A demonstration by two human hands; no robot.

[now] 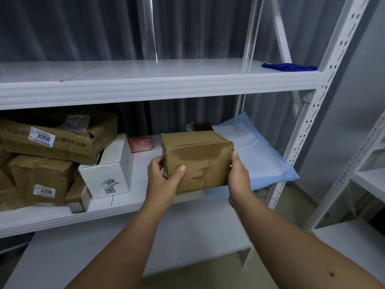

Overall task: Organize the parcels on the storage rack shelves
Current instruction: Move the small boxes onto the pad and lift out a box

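I hold a small brown cardboard parcel (198,157) in front of the middle shelf (62,217) of a white storage rack. My left hand (164,176) grips its lower left corner, thumb across the front face. My right hand (238,176) grips its right side. On the shelf's left side lie several brown parcels (56,138), one labelled 3008, and a white box (108,172) with a 3008 label. A small pink packet (140,143) lies behind the white box. A blue-edged white soft package (256,155) lies on the shelf's right side, with a dark small parcel (202,126) behind it.
The upper shelf (145,80) carries only a blue cloth (288,66) at its right end. A lower white shelf (104,257) sits beneath my arms. Perforated white uprights (312,113) stand at the right, with a second rack (366,176) beyond. Grey curtains hang behind.
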